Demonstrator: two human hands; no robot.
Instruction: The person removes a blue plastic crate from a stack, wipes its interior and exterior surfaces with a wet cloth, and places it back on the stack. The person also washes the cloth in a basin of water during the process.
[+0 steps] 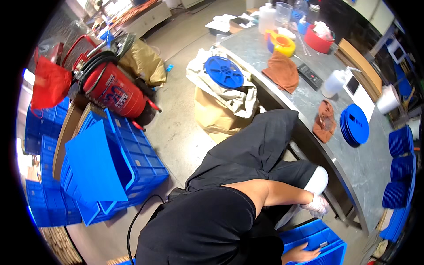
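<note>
1. Blue crate [311, 228] at lower right: the right hand [301, 254] reaches over it, fingers outstretched, perhaps steadying.
2. Pale-gloved left hand [316, 205], near the crate; its grip cannot be told.
3. Grey desk [372, 176]: blue discs [357, 125], stacked inside its edge, probably saving space.
4. Floor [176, 119] runs between desk and crates.

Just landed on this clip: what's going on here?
A person in black has the right hand, fingers extended, at a blue crate. The gloved left hand is just beyond the crate; whether it holds anything isn't clear. On the grey workbench sit a stack of blue discs and a crumpled brown cloth.
</note>
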